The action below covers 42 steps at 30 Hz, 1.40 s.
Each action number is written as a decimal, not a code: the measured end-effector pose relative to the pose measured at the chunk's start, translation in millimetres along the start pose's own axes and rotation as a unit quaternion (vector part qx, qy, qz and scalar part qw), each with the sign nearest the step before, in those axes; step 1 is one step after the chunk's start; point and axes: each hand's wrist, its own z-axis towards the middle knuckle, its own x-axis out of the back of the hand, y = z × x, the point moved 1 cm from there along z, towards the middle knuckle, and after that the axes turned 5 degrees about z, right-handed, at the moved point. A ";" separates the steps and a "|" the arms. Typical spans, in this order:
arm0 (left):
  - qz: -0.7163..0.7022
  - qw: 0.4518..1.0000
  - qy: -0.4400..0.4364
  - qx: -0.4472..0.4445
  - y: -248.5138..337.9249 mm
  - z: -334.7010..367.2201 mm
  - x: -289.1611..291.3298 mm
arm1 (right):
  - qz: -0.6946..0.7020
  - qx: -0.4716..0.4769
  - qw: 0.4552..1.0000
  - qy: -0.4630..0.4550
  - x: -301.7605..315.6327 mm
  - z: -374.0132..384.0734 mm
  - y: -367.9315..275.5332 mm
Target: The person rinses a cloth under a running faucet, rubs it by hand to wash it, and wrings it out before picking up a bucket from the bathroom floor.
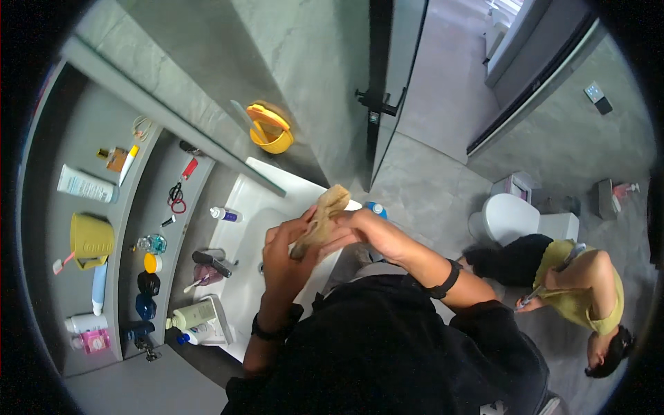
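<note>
A tan, damp-looking cloth (332, 200) is bunched between my two hands, over the near right part of a white washbasin (243, 181). My left hand (285, 252) curls its fingers round the cloth's lower part, where a darker patch shows by the fingertips. From the right, my right hand (361, 227) grips the cloth with its fingers partly hidden behind it. The cloth's upper end sticks up loose above both hands. Nearest to them stand a dark faucet (213, 261) at the basin's left side and a small white bottle (225, 214) on its rim.
An open mirror cabinet (128, 228) at left holds toiletries, a yellow cup (91, 238) and scissors (177, 198). Pump bottles (194, 315) stand beside the basin. A yellow holder (272, 130) hangs on the wall. At right, a person (577, 283) bends near a toilet (512, 218), holding a handle.
</note>
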 end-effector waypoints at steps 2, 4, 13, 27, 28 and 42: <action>-0.030 0.993 -0.025 0.112 -10.8 -3.9 -3.1 | -0.048 0.003 0.999 -0.026 18.8 2.3 7.3; -0.086 0.985 -0.033 0.147 -9.8 0.9 -6.2 | -0.217 0.079 0.972 -0.033 27.2 7.7 15.4; -0.259 0.926 -0.036 0.273 -6.8 20.4 -14.5 | -0.479 0.129 0.862 0.102 51.7 -5.4 -5.4; -0.105 0.967 -0.065 0.221 -17.5 34.5 -57.3 | -0.460 0.150 0.869 0.102 102.1 -35.9 11.9; -0.096 0.974 -0.048 0.200 -23.4 33.7 -61.7 | -0.459 0.154 0.867 0.118 106.7 -40.5 12.3; -0.312 0.928 -0.050 0.199 -37.4 -2.1 -65.0 | -0.570 -0.343 0.643 0.379 229.4 -288.2 200.2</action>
